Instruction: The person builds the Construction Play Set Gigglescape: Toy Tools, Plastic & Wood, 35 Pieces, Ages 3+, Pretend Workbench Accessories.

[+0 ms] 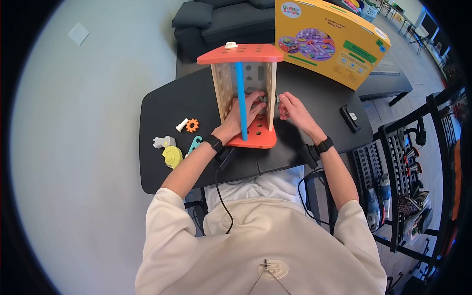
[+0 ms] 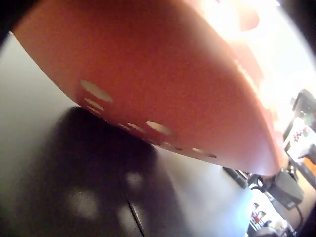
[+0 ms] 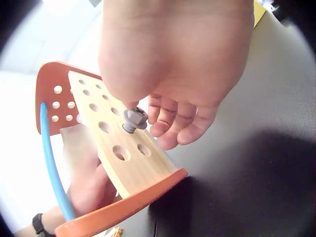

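Observation:
A toy wooden toolbox (image 1: 260, 139) stands on one red end, with holed wooden sides and a blue rod (image 1: 241, 98) running up its front. My left hand (image 1: 242, 114) reaches inside, behind the rod. Its thumb and fingers close around a small grey piece (image 1: 264, 99) at the inner face of the right side panel (image 3: 111, 116). Outside that panel, my right hand (image 1: 296, 112) has thumb and index finger at the head of a grey toy bolt (image 3: 135, 118), pinching it; its shank sits in a panel hole. Only the red end panel's underside (image 2: 148, 89) fills the left wrist view.
On the black table (image 1: 314, 132), an orange gear (image 1: 192, 125), a white bolt (image 1: 182, 124), grey and yellow-green pieces (image 1: 172, 156) and a teal piece (image 1: 194, 144) lie left. A yellow box (image 1: 334, 44) stands behind. A black object (image 1: 349, 119) lies right; a rack (image 1: 393, 167) stands beyond.

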`<state>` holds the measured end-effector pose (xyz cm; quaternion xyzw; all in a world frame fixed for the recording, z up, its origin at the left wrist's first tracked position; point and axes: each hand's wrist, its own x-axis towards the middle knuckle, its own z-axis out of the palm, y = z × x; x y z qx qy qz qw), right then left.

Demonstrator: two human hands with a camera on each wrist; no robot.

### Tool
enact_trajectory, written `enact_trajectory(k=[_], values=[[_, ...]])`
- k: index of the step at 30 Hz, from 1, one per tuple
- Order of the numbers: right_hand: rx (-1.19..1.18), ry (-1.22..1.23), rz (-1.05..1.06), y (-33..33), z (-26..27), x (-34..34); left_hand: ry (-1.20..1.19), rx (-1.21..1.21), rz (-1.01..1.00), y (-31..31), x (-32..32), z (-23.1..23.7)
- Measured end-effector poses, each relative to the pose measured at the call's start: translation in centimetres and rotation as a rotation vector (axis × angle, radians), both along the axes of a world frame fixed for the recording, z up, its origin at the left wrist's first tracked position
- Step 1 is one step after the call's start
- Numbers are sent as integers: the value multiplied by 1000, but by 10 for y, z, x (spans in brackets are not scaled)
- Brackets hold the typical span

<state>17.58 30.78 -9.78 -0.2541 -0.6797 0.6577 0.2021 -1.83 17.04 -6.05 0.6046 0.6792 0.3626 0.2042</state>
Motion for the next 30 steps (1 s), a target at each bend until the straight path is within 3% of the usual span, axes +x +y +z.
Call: enact_trajectory(k=[3, 7, 9, 19, 22, 24, 28, 30], values=[[12, -69, 18, 0, -2, 2, 70, 158, -39, 2, -4, -14], [43, 10, -61, -22, 13, 6, 87, 174, -46, 2, -6, -16], [94, 28, -14, -24, 12, 8, 224, 304, -35, 3, -7, -17], [64, -62, -51, -6, 1, -8, 194, 279, -35, 1, -7, -9], [51, -38, -108, -18, 6, -6, 138, 129, -58, 1, -7, -2], [50, 157, -219, -30, 12, -4, 155, 103, -67, 0, -5, 1], [93, 184, -176, -29, 14, -1, 147, 130, -94, 4, -10, -7], [94, 70, -116, -14, 7, -4, 167, 237, -86, 7, -11, -9]])
